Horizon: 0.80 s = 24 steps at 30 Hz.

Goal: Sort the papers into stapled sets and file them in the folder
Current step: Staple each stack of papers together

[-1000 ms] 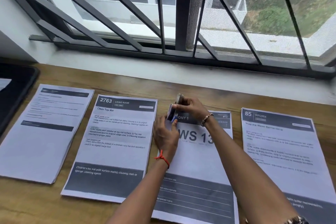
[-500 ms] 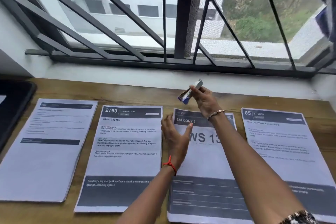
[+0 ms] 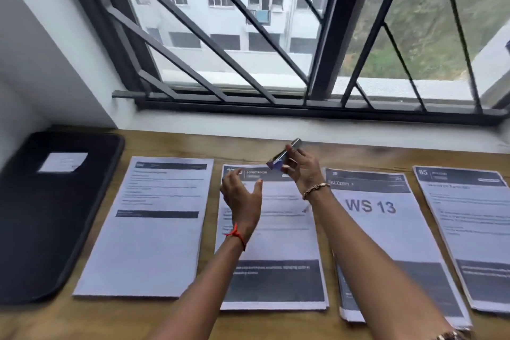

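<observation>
Several paper sets lie side by side on the wooden desk: a leftmost set (image 3: 149,226), the "Living Room" set (image 3: 278,243), the "WS 13" set (image 3: 386,232) and the "85 Kitchen" set (image 3: 469,229). My right hand (image 3: 302,171) grips a small silver and blue stapler (image 3: 283,154) in the air above the top of the Living Room set. My left hand (image 3: 242,196) hovers over that set's upper left, fingers relaxed, holding nothing. A black folder (image 3: 41,215) with a white label lies closed at the far left.
A white window sill (image 3: 303,130) and a barred window (image 3: 276,63) run along the back of the desk (image 3: 248,150). A white wall (image 3: 41,63) stands at the left. A bare strip of wood shows between the papers and the sill.
Both hands left the WS 13 set and moved left to above the Living Room set. The stapler came up off the paper. The camera turned left, bringing the black folder into view.
</observation>
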{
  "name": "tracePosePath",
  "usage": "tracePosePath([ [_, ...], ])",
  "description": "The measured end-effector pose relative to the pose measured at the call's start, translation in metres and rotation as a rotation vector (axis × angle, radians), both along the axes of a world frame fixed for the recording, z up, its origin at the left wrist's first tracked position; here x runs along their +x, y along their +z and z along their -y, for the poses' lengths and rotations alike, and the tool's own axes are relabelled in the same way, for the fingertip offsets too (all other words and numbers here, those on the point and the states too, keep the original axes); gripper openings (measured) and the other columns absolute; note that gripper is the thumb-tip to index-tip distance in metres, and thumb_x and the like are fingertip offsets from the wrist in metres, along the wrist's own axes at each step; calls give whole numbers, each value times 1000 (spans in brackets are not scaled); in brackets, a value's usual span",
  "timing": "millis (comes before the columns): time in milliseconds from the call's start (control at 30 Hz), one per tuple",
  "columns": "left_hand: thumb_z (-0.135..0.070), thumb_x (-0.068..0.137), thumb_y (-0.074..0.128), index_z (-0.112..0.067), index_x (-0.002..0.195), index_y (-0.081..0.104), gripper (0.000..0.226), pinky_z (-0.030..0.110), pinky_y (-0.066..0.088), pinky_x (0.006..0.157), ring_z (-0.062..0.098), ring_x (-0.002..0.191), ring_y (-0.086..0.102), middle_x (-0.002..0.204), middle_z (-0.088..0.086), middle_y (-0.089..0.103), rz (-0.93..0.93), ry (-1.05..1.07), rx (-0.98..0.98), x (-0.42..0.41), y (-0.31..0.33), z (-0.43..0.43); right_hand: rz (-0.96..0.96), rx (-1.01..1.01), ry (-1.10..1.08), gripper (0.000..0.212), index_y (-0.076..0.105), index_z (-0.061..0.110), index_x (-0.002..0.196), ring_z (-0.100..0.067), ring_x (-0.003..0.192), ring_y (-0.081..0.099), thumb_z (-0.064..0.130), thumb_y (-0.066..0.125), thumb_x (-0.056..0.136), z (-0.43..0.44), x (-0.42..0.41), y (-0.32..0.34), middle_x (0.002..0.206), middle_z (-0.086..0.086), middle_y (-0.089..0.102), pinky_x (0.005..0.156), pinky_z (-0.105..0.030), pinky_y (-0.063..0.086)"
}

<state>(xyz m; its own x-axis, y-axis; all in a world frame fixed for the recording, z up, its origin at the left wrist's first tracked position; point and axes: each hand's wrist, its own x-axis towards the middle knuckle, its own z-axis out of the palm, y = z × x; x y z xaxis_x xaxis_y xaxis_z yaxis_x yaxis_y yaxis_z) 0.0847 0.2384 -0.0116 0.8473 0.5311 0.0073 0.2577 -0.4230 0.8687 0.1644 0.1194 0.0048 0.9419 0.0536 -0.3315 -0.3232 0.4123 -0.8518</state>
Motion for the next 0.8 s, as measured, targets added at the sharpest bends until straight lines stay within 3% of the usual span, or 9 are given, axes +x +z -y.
tracePosePath([
  [100,-15,85,63,2,129,44,51,37,25,104,36,124,35,133,22,42,-127,38,30,3,-7,-25,-53,-9,-7,10,60,8,77,-15,53,59,12,61,86,-20,-7,-6,53,2,59,63,-35,55],
  [267,-12,91,53,8,123,44,39,35,27,101,37,124,32,135,23,37,-278,8,14,6,-13,-45,-66,-95,50,13,58,8,74,-12,51,61,10,61,87,-44,-17,-15,51,3,60,54,-30,58],
  [567,-6,87,47,5,114,53,29,37,38,91,37,113,44,119,24,51,-344,-29,16,16,-16,-53,-131,-160,23,14,59,7,71,-9,46,56,8,64,84,-51,-21,-31,51,1,57,45,-18,48],
  [800,-7,83,47,0,108,58,28,37,45,83,38,104,53,110,22,61,-362,-67,60,25,-24,-53,-136,-170,33,10,62,7,75,-17,61,58,11,70,80,-49,-17,-39,63,-2,60,52,-23,53],
])
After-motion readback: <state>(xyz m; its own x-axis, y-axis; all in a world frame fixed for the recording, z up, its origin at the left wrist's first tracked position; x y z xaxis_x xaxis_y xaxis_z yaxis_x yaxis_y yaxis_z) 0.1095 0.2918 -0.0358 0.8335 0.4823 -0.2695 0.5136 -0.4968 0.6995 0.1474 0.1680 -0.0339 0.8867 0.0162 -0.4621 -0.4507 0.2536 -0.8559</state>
